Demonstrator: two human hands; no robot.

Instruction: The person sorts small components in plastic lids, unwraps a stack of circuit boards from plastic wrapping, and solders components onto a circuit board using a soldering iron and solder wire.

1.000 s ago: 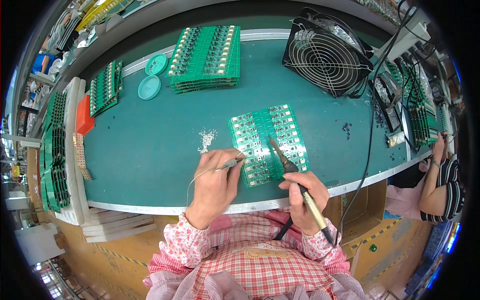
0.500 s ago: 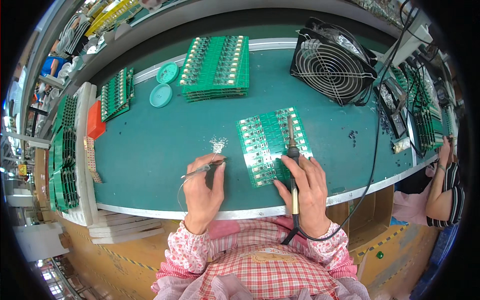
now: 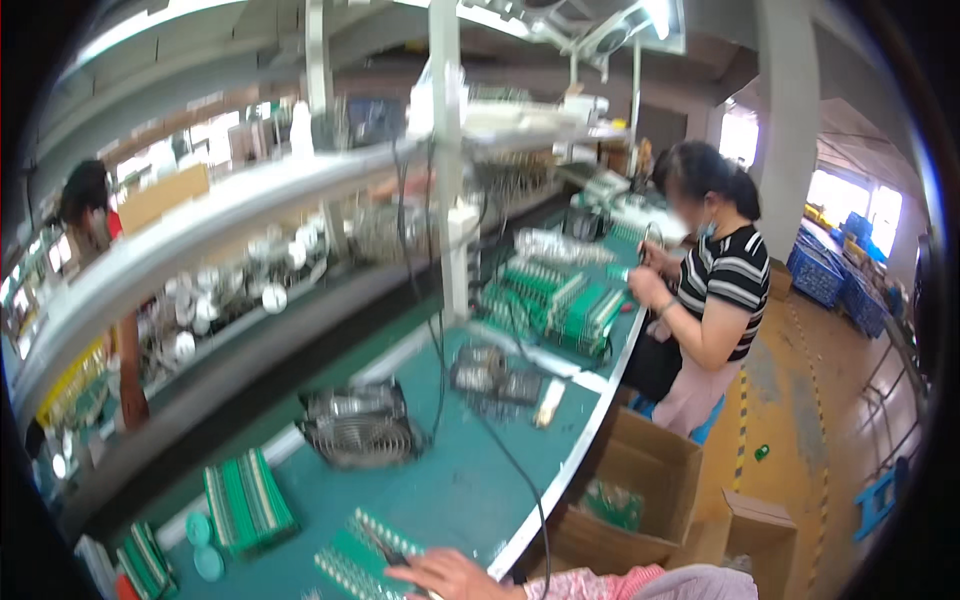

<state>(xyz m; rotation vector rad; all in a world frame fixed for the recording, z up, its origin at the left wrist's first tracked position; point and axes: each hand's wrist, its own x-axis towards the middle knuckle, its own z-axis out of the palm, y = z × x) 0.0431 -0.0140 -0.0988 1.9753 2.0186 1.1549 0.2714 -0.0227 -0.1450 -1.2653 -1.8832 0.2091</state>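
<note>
In the head view, my right hand [image 3: 450,577] sits low in the picture with the fingers curled round a soldering iron [image 3: 397,556], so that grip is taken up by the tool. The iron slants away toward ten or eleven o'clock and overlaps the circuit board [image 3: 348,552]; I cannot tell from here whether its tip touches the board or hovers over it. My left hand is out of sight, so I cannot say what it holds

The board lies flat on the green bench [image 3: 465,480], at nine to ten o'clock from my right hand and right beside it, its near end cut off by the lower edge. Its rows of pale parts run from about ten to four o'clock, and I judge that to be its long axis too. The iron leans roughly along those rows rather than square across them. Of my two hands, the right is the only one I can place, and it is close by the board

Further off, a stack of boards [image 3: 248,500] stands at ten o'clock from my hand, with two turquoise dishes [image 3: 208,562] just this side of it. The caged fan [image 3: 362,430] is at eleven, a black cable [image 3: 519,472] trails down at one, and a co-worker [image 3: 725,285] sits toward one or two
</note>
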